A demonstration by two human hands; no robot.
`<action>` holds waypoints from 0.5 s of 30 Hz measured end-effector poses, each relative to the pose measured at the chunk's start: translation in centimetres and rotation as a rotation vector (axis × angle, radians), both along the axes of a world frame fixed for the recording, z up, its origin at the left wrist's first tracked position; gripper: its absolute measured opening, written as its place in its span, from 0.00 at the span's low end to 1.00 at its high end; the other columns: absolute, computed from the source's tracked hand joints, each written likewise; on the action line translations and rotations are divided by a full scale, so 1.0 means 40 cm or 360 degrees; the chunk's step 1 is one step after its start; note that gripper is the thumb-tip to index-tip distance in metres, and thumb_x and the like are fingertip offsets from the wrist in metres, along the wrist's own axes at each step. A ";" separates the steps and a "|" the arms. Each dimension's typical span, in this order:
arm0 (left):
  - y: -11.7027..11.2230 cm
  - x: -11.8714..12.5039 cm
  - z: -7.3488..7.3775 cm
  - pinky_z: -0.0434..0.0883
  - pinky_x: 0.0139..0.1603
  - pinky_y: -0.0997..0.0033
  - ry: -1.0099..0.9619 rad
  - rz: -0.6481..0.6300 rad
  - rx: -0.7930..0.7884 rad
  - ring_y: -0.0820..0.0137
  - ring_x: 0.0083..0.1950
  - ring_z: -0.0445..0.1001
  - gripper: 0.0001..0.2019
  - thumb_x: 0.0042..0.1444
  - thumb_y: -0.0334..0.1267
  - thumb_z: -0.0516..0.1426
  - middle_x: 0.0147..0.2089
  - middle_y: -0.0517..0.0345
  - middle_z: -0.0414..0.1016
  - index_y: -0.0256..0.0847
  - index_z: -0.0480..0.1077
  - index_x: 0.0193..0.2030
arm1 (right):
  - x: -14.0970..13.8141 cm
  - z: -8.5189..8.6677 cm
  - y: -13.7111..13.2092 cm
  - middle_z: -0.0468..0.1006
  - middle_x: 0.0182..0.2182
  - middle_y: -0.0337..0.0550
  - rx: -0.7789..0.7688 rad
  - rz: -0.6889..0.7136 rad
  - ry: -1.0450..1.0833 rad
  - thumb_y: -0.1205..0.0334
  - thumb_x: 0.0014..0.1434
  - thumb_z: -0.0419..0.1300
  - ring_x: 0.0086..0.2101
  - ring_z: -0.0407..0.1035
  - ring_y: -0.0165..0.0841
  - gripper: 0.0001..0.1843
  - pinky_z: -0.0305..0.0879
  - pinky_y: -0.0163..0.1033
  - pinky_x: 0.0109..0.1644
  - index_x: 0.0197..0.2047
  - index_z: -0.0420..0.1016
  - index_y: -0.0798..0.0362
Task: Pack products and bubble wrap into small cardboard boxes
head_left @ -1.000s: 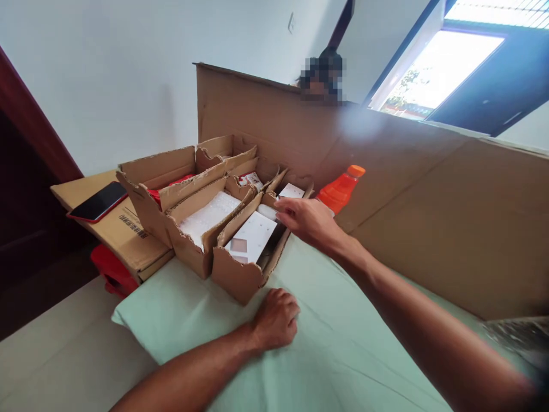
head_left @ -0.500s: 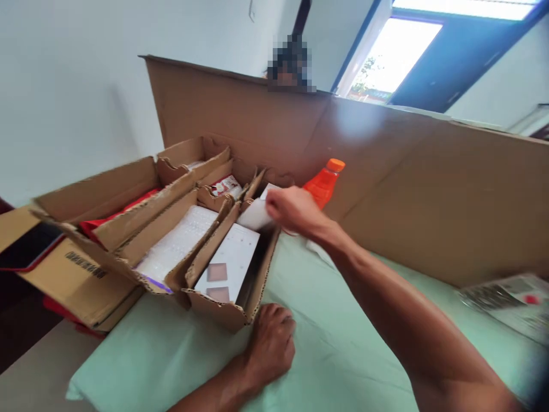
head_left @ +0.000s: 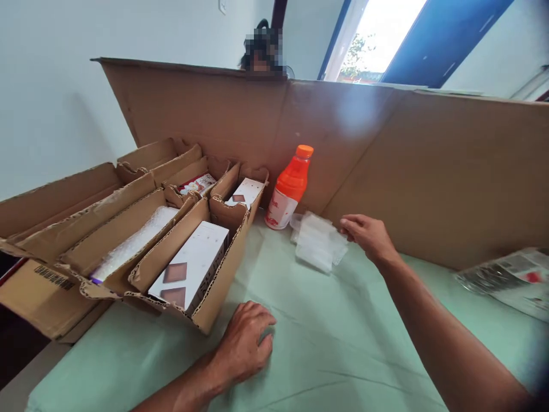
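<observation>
My left hand (head_left: 245, 343) rests on the green cloth in front of the open cardboard boxes. Its fingers bend loosely, the thumb stands apart, and nothing is in it. Farther back on the right, my right hand (head_left: 364, 233) is closed, fingertips pinched at the right edge of some translucent plastic packets (head_left: 318, 243). The packets overlap on the cloth and look slightly blurred. Just left of them stands an orange bottle (head_left: 289, 189) with a white label. A white carton with brown squares (head_left: 191, 263) lies in the nearest cardboard box (head_left: 227, 286).
Behind runs a tall cardboard panel (head_left: 364, 160); a person's head shows above it. Other cardboard compartments hold a bubble-wrapped item (head_left: 137, 237), a red-and-white packet (head_left: 199, 184) and another white carton (head_left: 246, 191). A clear plastic package (head_left: 510, 280) lies at the far right.
My right hand has moved right, from above the boxes to beside the bottle, bringing the whitish piece away. My left hand's thumb has spread. The whole view has shifted.
</observation>
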State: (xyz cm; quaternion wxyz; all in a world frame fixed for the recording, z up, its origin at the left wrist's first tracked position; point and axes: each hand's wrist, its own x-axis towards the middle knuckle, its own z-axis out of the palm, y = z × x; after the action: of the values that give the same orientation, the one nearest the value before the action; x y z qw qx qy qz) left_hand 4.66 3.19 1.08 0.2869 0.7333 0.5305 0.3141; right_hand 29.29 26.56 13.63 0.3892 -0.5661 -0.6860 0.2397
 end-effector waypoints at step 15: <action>0.157 0.043 -0.092 0.69 0.55 0.57 0.0004 0.0020 0.0278 0.61 0.50 0.71 0.11 0.52 0.26 0.55 0.47 0.51 0.76 0.43 0.73 0.40 | -0.702 0.184 0.071 0.83 0.33 0.41 0.0165 0.1413 -0.1736 0.70 0.51 0.62 0.30 0.72 0.31 0.16 0.59 0.34 0.32 0.43 0.83 0.54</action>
State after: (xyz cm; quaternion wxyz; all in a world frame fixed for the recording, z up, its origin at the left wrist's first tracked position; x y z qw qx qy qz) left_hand 6.36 9.48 -2.60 0.2191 0.7525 0.5061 0.3600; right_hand 1.19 29.41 20.99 -0.1185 -0.2528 -0.9599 0.0249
